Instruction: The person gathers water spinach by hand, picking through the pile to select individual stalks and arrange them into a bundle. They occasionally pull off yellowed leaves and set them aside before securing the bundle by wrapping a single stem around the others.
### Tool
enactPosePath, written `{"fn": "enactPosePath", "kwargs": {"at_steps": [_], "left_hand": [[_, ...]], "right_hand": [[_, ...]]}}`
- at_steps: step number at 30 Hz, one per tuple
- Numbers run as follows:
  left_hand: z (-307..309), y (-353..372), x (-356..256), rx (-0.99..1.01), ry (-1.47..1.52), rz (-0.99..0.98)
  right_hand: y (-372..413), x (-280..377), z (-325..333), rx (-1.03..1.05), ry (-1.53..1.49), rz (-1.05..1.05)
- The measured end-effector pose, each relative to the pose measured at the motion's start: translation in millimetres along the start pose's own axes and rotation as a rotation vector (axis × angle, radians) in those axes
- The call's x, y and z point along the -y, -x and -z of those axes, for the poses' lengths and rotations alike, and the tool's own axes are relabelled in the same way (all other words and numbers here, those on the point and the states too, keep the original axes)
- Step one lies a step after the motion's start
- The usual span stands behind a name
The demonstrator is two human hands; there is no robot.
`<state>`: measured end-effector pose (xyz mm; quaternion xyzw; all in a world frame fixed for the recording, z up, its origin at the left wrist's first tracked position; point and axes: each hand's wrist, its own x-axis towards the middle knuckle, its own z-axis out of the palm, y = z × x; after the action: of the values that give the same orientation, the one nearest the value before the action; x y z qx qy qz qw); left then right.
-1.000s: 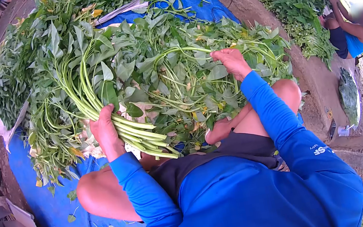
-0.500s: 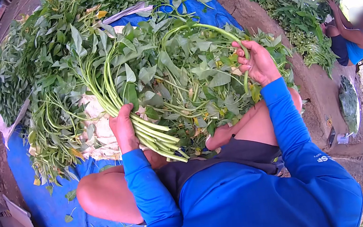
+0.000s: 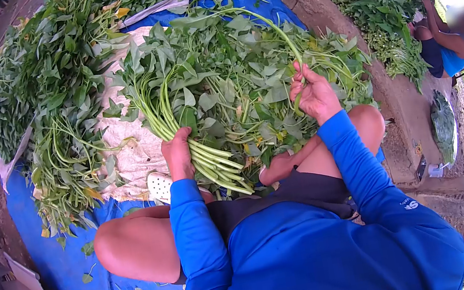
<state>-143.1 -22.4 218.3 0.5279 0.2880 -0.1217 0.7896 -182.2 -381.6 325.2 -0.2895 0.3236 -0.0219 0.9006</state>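
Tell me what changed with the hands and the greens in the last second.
The right hand, resting on the pile of greens a second ago, has closed on a long stem and lifted it. The left hand has carried its bundle of stems rightward, toward the middle. Its grip, the pile and the blue tarp are unchanged.

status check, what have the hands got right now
Left hand shut on bundle of stems. Right hand shut on long stem, arching over pile of greens. Pile sits between the hands.
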Motion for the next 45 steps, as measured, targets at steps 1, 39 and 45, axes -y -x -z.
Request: {"fn": "enactPosePath", "kwargs": {"at_steps": [1, 39, 45], "left_hand": [[-1, -2, 1, 0.017, 0.001, 0.008], [-9, -34, 99, 0.285, 0.036, 0.303], [-11, -42, 91, 0.225, -0.095, 0.308]], "right_hand": [[2, 2, -2, 0.015, -0.011, -0.017], [12, -208, 57, 0.072, 1.117, -0.490], [29, -214, 47, 0.127, 1.163, -0.316]]}}
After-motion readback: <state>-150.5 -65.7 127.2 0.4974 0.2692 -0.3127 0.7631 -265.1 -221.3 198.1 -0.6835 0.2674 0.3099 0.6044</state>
